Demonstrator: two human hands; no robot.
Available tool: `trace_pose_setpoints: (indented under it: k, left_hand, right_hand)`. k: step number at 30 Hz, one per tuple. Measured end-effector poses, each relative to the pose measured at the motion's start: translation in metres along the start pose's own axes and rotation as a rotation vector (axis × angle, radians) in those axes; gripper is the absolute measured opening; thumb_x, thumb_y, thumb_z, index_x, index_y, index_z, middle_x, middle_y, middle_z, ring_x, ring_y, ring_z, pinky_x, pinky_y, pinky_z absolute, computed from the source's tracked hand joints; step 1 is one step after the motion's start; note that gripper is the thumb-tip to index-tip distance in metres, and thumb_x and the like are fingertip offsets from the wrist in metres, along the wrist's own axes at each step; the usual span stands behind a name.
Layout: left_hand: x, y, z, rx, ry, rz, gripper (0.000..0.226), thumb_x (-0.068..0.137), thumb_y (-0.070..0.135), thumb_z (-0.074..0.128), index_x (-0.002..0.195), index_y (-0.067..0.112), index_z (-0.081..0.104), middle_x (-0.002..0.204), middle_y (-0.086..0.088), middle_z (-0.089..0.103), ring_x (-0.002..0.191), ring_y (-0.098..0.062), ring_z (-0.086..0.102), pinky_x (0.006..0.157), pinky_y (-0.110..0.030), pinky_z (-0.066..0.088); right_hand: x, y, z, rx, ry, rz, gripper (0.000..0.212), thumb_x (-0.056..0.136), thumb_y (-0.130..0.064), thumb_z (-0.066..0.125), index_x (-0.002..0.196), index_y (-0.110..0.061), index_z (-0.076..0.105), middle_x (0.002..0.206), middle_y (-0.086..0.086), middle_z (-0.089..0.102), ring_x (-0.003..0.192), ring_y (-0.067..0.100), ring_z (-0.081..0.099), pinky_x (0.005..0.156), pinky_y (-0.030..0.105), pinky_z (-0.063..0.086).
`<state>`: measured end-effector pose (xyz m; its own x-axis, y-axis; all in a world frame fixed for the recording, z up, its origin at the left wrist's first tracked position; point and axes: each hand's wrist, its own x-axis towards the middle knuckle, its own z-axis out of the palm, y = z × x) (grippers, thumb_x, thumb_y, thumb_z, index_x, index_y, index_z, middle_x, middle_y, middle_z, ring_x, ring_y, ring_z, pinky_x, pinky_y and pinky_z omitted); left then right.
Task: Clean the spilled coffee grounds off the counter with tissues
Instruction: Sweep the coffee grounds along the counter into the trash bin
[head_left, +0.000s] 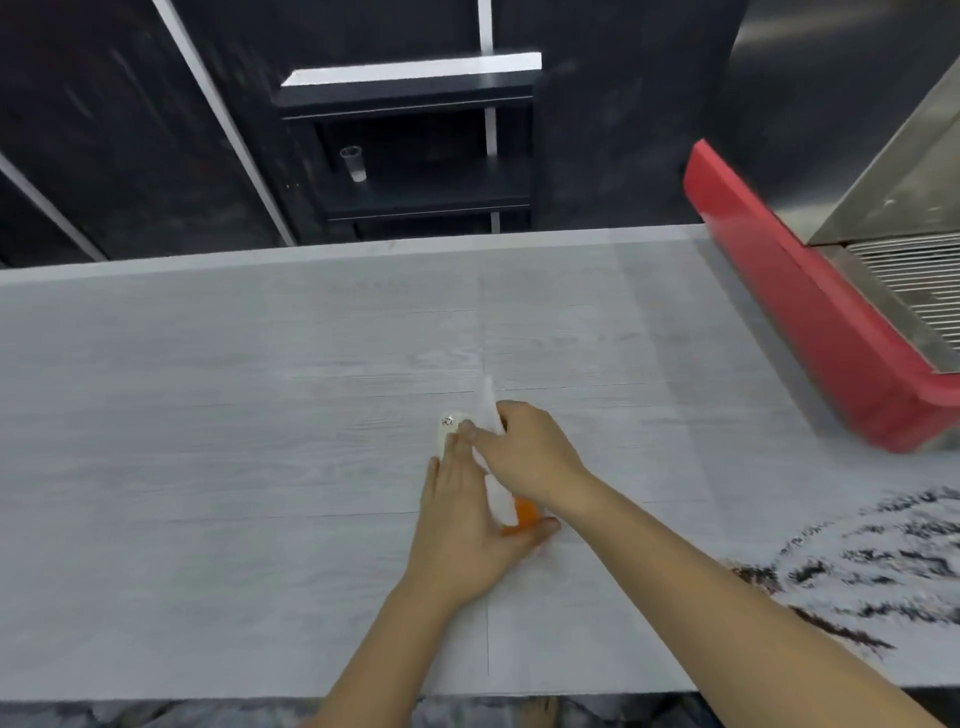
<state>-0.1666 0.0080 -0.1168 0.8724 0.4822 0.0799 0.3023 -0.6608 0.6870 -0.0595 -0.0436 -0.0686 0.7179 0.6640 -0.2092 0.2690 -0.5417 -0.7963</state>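
Pale wood-grain counter (260, 415) fills the frame; dark shelving (410, 140) behind it at top centre. Your left hand (462, 514) lies flat with fingers straight over a white-and-orange tissue pack (519, 512), just below centre. Your right hand (530, 449) pinches a white tissue (488, 405) standing up from that pack. Coffee grounds (878, 556) are smeared at lower right, well apart from both hands. Red-edged machine (810, 312) sits at right.
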Motion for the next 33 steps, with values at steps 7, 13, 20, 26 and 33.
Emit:
trace_pose_setpoints:
  k: [7, 13, 20, 26, 33]
  left_hand:
    - [0.02, 0.013, 0.031, 0.097, -0.094, 0.011, 0.128, 0.066, 0.079, 0.059, 0.153, 0.022, -0.015, 0.163, 0.009, -0.012, 0.147, -0.002, -0.018, 0.124, -0.038, -0.002]
    - [0.047, 0.003, 0.031, 0.141, -0.141, 0.069, 0.122, 0.067, 0.084, 0.054, 0.155, 0.019, 0.002, 0.164, 0.005, 0.005, 0.15, -0.009, -0.004, 0.123, -0.041, 0.0]
    - [0.071, 0.014, -0.023, -0.048, -0.453, -0.045, 0.14, 0.059, 0.066, 0.08, 0.149, 0.038, -0.024, 0.159, 0.017, -0.013, 0.144, -0.005, -0.021, 0.121, -0.045, -0.008]
    - [0.082, 0.079, -0.031, -0.776, -0.479, -0.022, 0.115, 0.059, 0.064, 0.076, 0.153, 0.041, 0.013, 0.152, 0.021, 0.035, 0.127, 0.013, 0.045, 0.089, -0.006, 0.043]
    - [0.067, 0.115, 0.022, -0.881, -0.465, -0.268, 0.013, 0.085, 0.02, 0.072, 0.098, 0.021, 0.069, 0.094, 0.004, 0.078, 0.079, -0.005, 0.073, 0.068, -0.019, 0.056]
  right_hand:
    - [-0.02, 0.007, -0.055, 0.245, 0.168, -0.005, 0.032, 0.096, -0.029, 0.049, 0.084, 0.001, 0.049, 0.071, 0.008, 0.049, 0.062, 0.013, 0.046, 0.056, 0.024, 0.038]
    - [-0.055, -0.001, -0.122, 0.477, 0.377, -0.046, 0.021, 0.098, -0.024, 0.047, 0.09, -0.008, 0.058, 0.077, 0.004, 0.059, 0.069, 0.011, 0.059, 0.062, 0.022, 0.048]
    - [-0.09, 0.011, -0.166, 0.678, 0.396, 0.019, 0.02, 0.097, -0.024, 0.05, 0.107, -0.02, 0.066, 0.105, 0.005, 0.073, 0.094, 0.023, 0.07, 0.082, 0.041, 0.056]
    - [-0.105, 0.034, -0.169, 0.868, 0.333, 0.042, 0.021, 0.094, -0.02, 0.052, 0.108, -0.021, 0.067, 0.101, -0.002, 0.075, 0.094, 0.015, 0.07, 0.075, 0.029, 0.057]
    - [-0.113, 0.064, -0.171, 0.545, 0.354, -0.059, 0.018, 0.095, -0.014, 0.055, 0.111, -0.016, 0.063, 0.101, -0.003, 0.073, 0.089, 0.005, 0.069, 0.068, 0.018, 0.054]
